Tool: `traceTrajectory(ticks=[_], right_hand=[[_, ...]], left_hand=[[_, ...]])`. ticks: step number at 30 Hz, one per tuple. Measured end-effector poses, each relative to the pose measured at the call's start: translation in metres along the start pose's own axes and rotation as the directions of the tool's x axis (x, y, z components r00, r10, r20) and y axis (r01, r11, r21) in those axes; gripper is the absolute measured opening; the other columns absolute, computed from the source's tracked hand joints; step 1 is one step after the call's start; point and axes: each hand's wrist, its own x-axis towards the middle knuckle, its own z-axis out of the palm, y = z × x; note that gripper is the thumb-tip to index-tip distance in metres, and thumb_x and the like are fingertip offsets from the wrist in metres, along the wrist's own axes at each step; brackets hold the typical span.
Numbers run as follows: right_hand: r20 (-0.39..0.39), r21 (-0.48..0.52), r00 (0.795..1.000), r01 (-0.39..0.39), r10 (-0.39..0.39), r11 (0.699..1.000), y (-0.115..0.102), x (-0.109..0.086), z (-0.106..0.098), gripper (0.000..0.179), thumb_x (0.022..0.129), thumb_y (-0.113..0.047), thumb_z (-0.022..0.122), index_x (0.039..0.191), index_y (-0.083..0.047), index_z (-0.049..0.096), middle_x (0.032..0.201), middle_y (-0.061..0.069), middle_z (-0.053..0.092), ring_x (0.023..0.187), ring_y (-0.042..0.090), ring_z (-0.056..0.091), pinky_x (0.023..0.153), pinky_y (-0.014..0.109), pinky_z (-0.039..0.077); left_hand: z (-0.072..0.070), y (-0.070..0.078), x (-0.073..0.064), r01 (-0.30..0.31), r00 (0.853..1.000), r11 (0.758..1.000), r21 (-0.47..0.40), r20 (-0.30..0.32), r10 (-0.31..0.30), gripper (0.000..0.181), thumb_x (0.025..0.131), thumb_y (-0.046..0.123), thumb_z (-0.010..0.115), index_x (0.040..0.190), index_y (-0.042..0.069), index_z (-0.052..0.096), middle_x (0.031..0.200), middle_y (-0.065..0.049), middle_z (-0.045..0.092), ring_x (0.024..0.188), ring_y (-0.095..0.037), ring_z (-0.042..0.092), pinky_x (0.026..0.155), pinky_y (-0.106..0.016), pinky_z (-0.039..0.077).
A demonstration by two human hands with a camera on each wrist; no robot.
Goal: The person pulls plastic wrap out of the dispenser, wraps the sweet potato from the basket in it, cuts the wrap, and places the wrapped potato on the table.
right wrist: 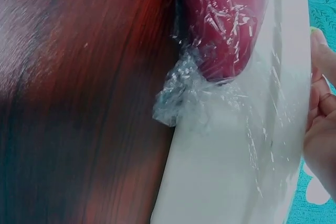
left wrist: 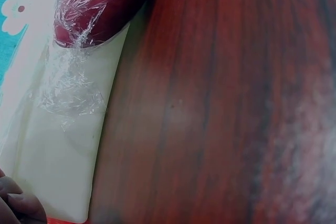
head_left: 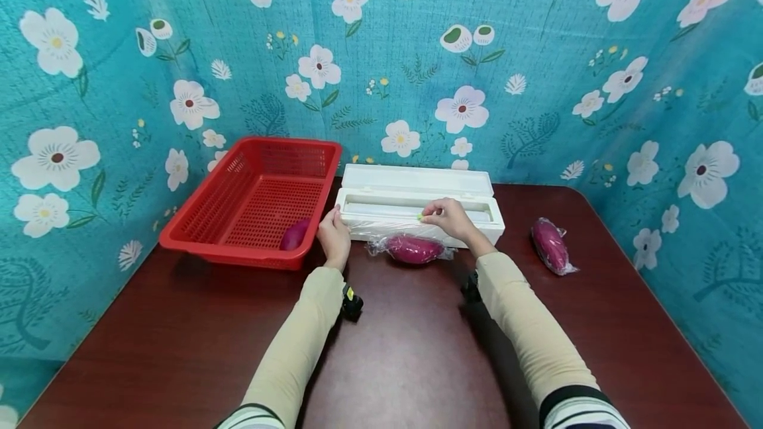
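Observation:
A white cling film box (head_left: 420, 232) lies at the back of the table, its lid (head_left: 417, 179) tipped back. My left hand (head_left: 334, 238) grips its left end; in the left wrist view only the fingertips (left wrist: 23, 205) show at the corner. Over the front edge, my right hand (head_left: 448, 216) pinches a small green slider (head_left: 420, 217). Clear film stretches down the front of the box to a plump, oblong purple vegetable (head_left: 412, 249), wrapped in film with crumpled ends. The right wrist view shows this wrapped vegetable (right wrist: 227, 24) against the box front.
On the left stands a red perforated basket (head_left: 238, 253) with an unwrapped purple vegetable (head_left: 295, 234) inside. Another film-wrapped one (head_left: 551, 245) lies to the right on the dark wooden table (head_left: 411, 349). A flowered teal cloth (head_left: 381, 71) hangs behind and along both sides.

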Motion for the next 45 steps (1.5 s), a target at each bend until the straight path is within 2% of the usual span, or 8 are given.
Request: traceTrajectory(ticks=[5,8,12,17,32,36,40,45], right_hand=[[-0.009,-0.002,1.000,-0.009,0.009,1.000,0.007,-0.010,-0.012,0.008,0.080,-0.006,0.065,0.081,0.002,0.066,0.077,0.009,0.060,0.076,0.023,0.048,0.068,0.034,0.040],[-0.041,-0.019,0.998,-0.048,0.047,0.999,0.012,-0.018,-0.021,0.006,0.080,-0.004,0.065,0.080,0.003,0.065,0.076,0.010,0.059,0.076,0.023,0.047,0.068,0.035,0.040],[-0.054,-0.050,0.996,-0.071,0.069,0.996,0.017,-0.024,-0.031,0.007,0.080,-0.004,0.065,0.080,0.002,0.065,0.078,0.009,0.059,0.076,0.022,0.046,0.067,0.034,0.039],[-0.054,-0.058,0.998,-0.026,0.023,0.998,0.020,-0.026,-0.037,0.008,0.080,-0.005,0.066,0.081,0.002,0.065,0.079,0.011,0.060,0.077,0.024,0.047,0.069,0.035,0.039],[-0.132,-0.046,0.990,-0.053,0.046,0.998,0.031,-0.040,-0.047,0.009,0.079,-0.007,0.066,0.082,0.002,0.066,0.081,0.013,0.062,0.078,0.023,0.046,0.067,0.034,0.038],[-0.213,-0.057,0.975,-0.080,0.066,0.995,0.030,-0.041,-0.039,0.021,0.076,-0.023,0.072,0.076,-0.003,0.066,0.076,0.008,0.062,0.079,0.024,0.049,0.074,0.039,0.033],[-0.331,-0.158,0.940,-0.136,0.077,0.978,0.030,-0.042,-0.032,0.030,0.071,-0.035,0.074,0.066,-0.009,0.061,0.068,0.003,0.058,0.079,0.026,0.048,0.078,0.049,0.020],[-0.372,-0.209,0.920,-0.213,0.123,0.954,0.027,-0.044,-0.032,0.033,0.071,-0.039,0.073,0.061,-0.012,0.057,0.065,0.002,0.056,0.083,0.027,0.045,0.075,0.056,0.015]], left_hand=[[0.005,0.001,-0.004,-0.013,1.000,1.000,0.002,0.015,0.013,0.026,0.092,0.005,0.046,0.112,0.001,0.062,0.065,-0.018,0.059,0.056,-0.026,0.055,0.067,-0.033,0.044],[0.005,0.000,-0.003,-0.042,0.999,0.999,0.023,0.008,0.042,0.026,0.092,0.004,0.045,0.112,-0.001,0.062,0.084,-0.018,0.065,0.077,-0.029,0.060,0.078,-0.034,0.044],[0.004,-0.001,-0.001,-0.078,0.996,0.996,0.053,-0.042,0.081,0.025,0.090,0.003,0.046,0.109,-0.002,0.063,0.108,-0.013,0.061,0.103,-0.030,0.053,0.090,-0.037,0.036],[0.003,-0.001,0.000,-0.079,0.995,0.996,0.052,-0.051,0.081,0.025,0.090,0.003,0.048,0.108,-0.001,0.063,0.108,-0.012,0.061,0.105,-0.028,0.053,0.090,-0.035,0.037],[0.002,-0.001,0.001,-0.067,0.997,0.998,0.021,-0.029,0.068,0.025,0.090,0.003,0.048,0.109,-0.001,0.063,0.109,-0.012,0.061,0.106,-0.025,0.052,0.091,-0.034,0.038],[0.002,-0.002,0.002,-0.058,0.997,0.998,0.030,-0.045,0.059,0.025,0.091,0.004,0.047,0.109,0.000,0.063,0.109,-0.012,0.061,0.106,-0.026,0.052,0.091,-0.033,0.037],[0.002,-0.002,0.002,-0.060,0.997,0.998,0.029,-0.037,0.061,0.025,0.091,0.004,0.047,0.110,0.000,0.063,0.109,-0.011,0.061,0.106,-0.025,0.052,0.091,-0.033,0.037],[0.004,-0.002,0.000,-0.050,0.998,0.999,0.014,-0.025,0.051,0.025,0.091,0.004,0.047,0.111,-0.001,0.062,0.110,-0.012,0.060,0.107,-0.023,0.052,0.091,-0.033,0.037]])
